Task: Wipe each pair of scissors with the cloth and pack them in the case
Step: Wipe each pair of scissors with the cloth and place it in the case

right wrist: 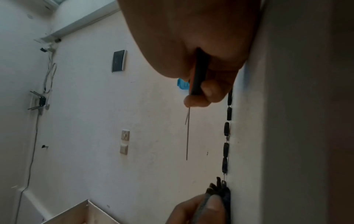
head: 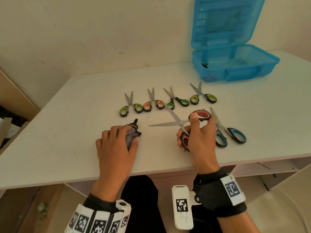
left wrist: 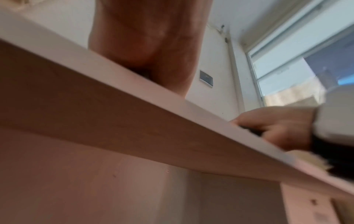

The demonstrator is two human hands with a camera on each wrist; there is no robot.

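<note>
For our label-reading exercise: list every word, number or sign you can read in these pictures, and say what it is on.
No readable words or numbers anywhere.
Wrist bands: square black-and-white coded markers only, no letters.
Blue case: no label visible.
Scissors: any blade marking is too small to read.

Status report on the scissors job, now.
Right hand holds the pink-handled scissors, blades open, off the table. Left hand grips the grey cloth. Blue case open; five pairs still on the table. Nothing in the way.

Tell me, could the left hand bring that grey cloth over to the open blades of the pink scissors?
Probably yes. The left hand grips the cloth, and bare table lies between it and the blades of the pink scissors, which the right hand holds.
</note>
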